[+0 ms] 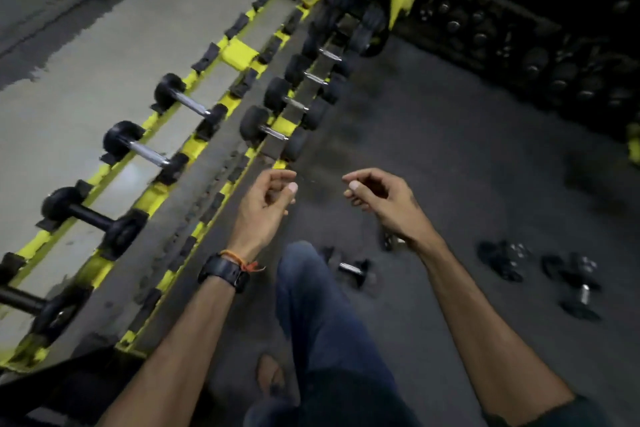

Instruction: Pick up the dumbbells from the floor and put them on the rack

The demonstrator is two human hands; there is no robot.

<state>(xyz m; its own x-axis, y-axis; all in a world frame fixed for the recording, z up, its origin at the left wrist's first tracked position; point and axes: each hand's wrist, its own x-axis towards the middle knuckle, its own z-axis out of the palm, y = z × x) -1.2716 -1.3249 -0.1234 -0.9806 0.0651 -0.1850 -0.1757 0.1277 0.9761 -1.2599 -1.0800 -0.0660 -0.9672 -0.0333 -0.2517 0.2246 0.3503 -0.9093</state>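
Dumbbells (353,270) lie scattered on the dark floor (467,156) to your right, low in the view: one just beside your knee with its chrome handle running roughly left to right, others (571,284) further right, blurred, their axes hard to judge. More dumbbells (145,149) already sit across the yellow rack (239,52) on your left, each handle lying crosswise to the rails, ends seated in black cradles. No writing or weight marks can be read anywhere. Your left hand (266,201) and right hand (377,198) hang in front of you, near each other, fingers loosely curled, each grip empty. A black watch (225,272) wraps your left wrist.
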